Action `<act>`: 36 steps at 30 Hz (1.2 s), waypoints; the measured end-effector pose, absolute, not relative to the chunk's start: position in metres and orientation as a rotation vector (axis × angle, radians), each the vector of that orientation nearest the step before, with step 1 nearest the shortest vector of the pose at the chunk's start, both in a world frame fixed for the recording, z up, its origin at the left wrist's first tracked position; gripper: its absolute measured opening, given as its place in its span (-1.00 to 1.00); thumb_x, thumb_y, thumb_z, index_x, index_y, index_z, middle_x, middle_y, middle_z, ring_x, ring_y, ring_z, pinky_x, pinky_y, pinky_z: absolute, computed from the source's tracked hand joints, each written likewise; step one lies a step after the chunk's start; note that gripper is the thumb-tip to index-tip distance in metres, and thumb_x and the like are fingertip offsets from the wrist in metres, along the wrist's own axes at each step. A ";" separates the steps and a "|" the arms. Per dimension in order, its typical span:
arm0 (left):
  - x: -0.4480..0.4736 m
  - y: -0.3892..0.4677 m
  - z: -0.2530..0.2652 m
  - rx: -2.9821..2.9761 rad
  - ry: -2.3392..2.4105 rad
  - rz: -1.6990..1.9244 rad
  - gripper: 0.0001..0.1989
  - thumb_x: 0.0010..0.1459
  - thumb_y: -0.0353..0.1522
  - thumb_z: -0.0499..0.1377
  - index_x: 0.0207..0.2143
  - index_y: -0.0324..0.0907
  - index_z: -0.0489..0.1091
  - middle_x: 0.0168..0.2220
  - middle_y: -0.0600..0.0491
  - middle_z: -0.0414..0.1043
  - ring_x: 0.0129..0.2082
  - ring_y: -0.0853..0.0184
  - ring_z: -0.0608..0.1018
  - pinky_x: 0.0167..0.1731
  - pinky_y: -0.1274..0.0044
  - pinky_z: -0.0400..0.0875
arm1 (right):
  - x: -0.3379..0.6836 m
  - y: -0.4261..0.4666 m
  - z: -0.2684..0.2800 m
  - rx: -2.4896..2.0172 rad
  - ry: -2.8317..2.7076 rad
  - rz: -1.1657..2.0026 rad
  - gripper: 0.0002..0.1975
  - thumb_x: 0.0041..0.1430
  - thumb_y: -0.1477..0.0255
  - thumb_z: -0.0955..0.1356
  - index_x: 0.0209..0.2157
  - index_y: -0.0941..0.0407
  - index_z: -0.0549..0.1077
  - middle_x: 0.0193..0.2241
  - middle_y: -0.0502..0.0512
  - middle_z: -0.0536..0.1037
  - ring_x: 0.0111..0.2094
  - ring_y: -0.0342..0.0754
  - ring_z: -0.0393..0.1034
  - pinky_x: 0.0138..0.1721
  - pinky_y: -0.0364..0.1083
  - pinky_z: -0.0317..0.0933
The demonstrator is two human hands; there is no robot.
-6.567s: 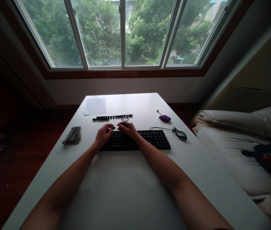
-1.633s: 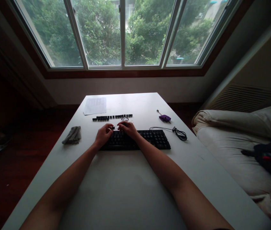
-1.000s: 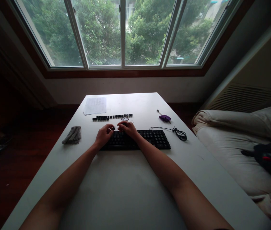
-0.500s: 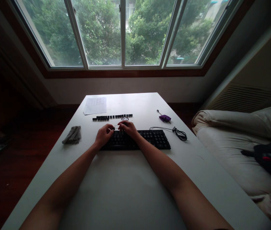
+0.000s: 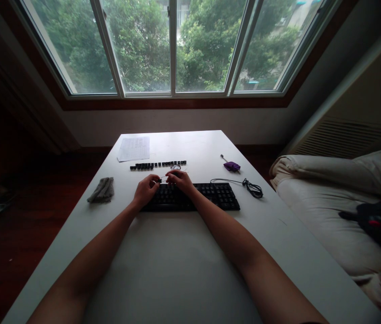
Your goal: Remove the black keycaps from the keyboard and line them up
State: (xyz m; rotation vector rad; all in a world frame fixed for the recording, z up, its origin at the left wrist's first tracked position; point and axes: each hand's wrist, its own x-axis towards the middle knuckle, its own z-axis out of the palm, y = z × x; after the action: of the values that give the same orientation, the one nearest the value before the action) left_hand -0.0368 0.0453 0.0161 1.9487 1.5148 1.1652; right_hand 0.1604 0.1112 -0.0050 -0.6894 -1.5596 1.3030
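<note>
A black keyboard (image 5: 217, 196) lies across the white table, partly covered by my hands and forearms. Above its upper left edge, the fingertips of my left hand (image 5: 145, 189) pinch a small black keycap (image 5: 159, 180). My right hand (image 5: 180, 181) is closed on a wire keycap puller (image 5: 176, 167); its ring shows just beyond the fingers. Thin wires stretch from the right fingers toward the keycap. Whether they are still hooked around it is too small to tell. Beyond both hands, several loose black keycaps (image 5: 143, 166) stand in a row.
A folded grey cloth (image 5: 101, 190) lies to the left on the table (image 5: 163, 261). Printed paper (image 5: 134, 149) is at the far left. At right are a purple cloth-like item (image 5: 232, 166) with a thin stick and the coiled keyboard cable (image 5: 253, 189). A sofa (image 5: 315, 198) stands beside the table.
Both hands stay in almost the same place, with the keycap and puller still between them. Only a slight shift of the fingers shows.
</note>
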 end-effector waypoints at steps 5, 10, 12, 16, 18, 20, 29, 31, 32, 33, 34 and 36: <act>-0.038 0.046 0.015 1.954 1.509 1.156 -0.78 0.14 -0.34 0.15 -0.13 -0.11 0.43 -0.25 0.06 0.55 -0.39 0.34 0.56 -0.30 0.48 0.45 | 0.161 0.112 -0.006 -0.666 -1.562 1.314 -0.64 0.15 0.15 0.40 -0.23 0.16 0.54 -0.47 0.08 0.59 -0.50 -0.11 0.47 -0.42 -0.14 0.33; -0.037 0.046 0.016 1.954 1.506 1.149 -0.78 0.14 -0.34 0.16 -0.13 -0.12 0.43 -0.24 0.05 0.56 -0.38 0.34 0.57 -0.30 0.48 0.46 | 0.161 0.111 -0.004 -0.668 -1.578 1.310 -0.64 0.15 0.15 0.39 -0.23 0.17 0.55 -0.47 0.09 0.60 -0.49 -0.11 0.47 -0.41 -0.14 0.33; -0.037 0.045 0.017 1.952 1.509 1.147 -0.77 0.14 -0.33 0.16 -0.13 -0.11 0.43 -0.23 0.05 0.56 -0.38 0.33 0.57 -0.30 0.48 0.46 | 0.161 0.111 -0.003 -0.680 -1.584 1.307 -0.64 0.15 0.14 0.39 -0.23 0.17 0.56 -0.47 0.09 0.60 -0.49 -0.11 0.47 -0.41 -0.14 0.33; -0.037 0.045 0.017 1.954 1.513 1.144 -0.76 0.14 -0.33 0.16 -0.12 -0.11 0.43 -0.24 0.06 0.55 -0.38 0.34 0.57 -0.31 0.48 0.45 | 0.161 0.110 -0.002 -0.680 -1.598 1.300 -0.64 0.15 0.14 0.39 -0.22 0.16 0.56 -0.47 0.09 0.60 -0.49 -0.11 0.48 -0.40 -0.13 0.35; -0.037 0.045 0.017 1.951 1.515 1.144 -0.76 0.14 -0.32 0.16 -0.12 -0.10 0.43 -0.24 0.06 0.55 -0.39 0.34 0.56 -0.32 0.48 0.45 | 0.161 0.109 -0.002 -0.683 -1.600 1.297 -0.64 0.15 0.15 0.39 -0.22 0.16 0.56 -0.47 0.08 0.60 -0.49 -0.11 0.48 -0.40 -0.13 0.34; -0.037 0.044 0.017 1.953 1.514 1.141 -0.76 0.14 -0.32 0.17 -0.12 -0.10 0.43 -0.24 0.06 0.55 -0.39 0.34 0.56 -0.32 0.48 0.46 | 0.161 0.109 -0.001 -0.692 -1.602 1.295 -0.64 0.15 0.15 0.39 -0.22 0.16 0.56 -0.47 0.08 0.60 -0.49 -0.11 0.48 -0.41 -0.13 0.34; -0.036 0.045 0.016 1.953 1.507 1.159 -0.75 0.12 -0.33 0.18 -0.12 -0.10 0.43 -0.25 0.06 0.55 -0.39 0.34 0.56 -0.31 0.48 0.46 | 0.161 0.107 0.001 -0.694 -1.616 1.267 -0.66 0.16 0.16 0.38 -0.26 0.16 0.55 -0.50 0.07 0.58 -0.49 -0.10 0.47 -0.40 -0.13 0.33; -0.036 0.045 0.016 1.961 1.506 1.158 -0.75 0.12 -0.33 0.18 -0.12 -0.10 0.43 -0.25 0.06 0.55 -0.39 0.34 0.56 -0.30 0.48 0.46 | 0.161 0.106 0.002 -0.694 -1.620 1.269 -0.68 0.17 0.17 0.38 -0.27 0.16 0.55 -0.50 0.07 0.58 -0.48 -0.10 0.48 -0.40 -0.13 0.33; -0.037 0.045 0.016 1.965 1.509 1.156 -0.76 0.12 -0.34 0.18 -0.12 -0.10 0.43 -0.25 0.06 0.55 -0.39 0.34 0.56 -0.30 0.48 0.46 | 0.161 0.106 0.002 -0.697 -1.620 1.270 -0.68 0.17 0.17 0.38 -0.28 0.16 0.54 -0.50 0.07 0.58 -0.48 -0.10 0.47 -0.40 -0.13 0.33; -0.037 0.045 0.016 1.969 1.512 1.152 -0.76 0.12 -0.34 0.18 -0.12 -0.10 0.43 -0.25 0.06 0.55 -0.39 0.34 0.56 -0.30 0.48 0.46 | 0.161 0.106 0.003 -0.702 -1.620 1.270 -0.68 0.17 0.16 0.38 -0.28 0.16 0.54 -0.50 0.06 0.58 -0.48 -0.10 0.47 -0.40 -0.13 0.33; -0.037 0.045 0.016 1.970 1.515 1.150 -0.76 0.12 -0.34 0.18 -0.12 -0.10 0.43 -0.25 0.06 0.55 -0.39 0.34 0.56 -0.30 0.47 0.46 | 0.161 0.106 0.003 -0.708 -1.620 1.268 -0.68 0.16 0.16 0.38 -0.28 0.15 0.54 -0.51 0.06 0.58 -0.48 -0.10 0.47 -0.40 -0.13 0.33; -0.037 0.044 0.016 1.971 1.517 1.148 -0.76 0.13 -0.34 0.17 -0.12 -0.11 0.44 -0.24 0.05 0.55 -0.39 0.34 0.56 -0.29 0.47 0.46 | 0.161 0.106 0.003 -0.716 -1.618 1.267 -0.67 0.16 0.16 0.38 -0.28 0.16 0.54 -0.51 0.06 0.58 -0.48 -0.10 0.47 -0.41 -0.13 0.33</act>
State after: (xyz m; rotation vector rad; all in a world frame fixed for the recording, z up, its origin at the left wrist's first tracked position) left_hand -0.0372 0.0444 0.0160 1.9708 1.5170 1.1483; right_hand 0.1608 0.1059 0.0030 -0.7162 -1.6181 1.2669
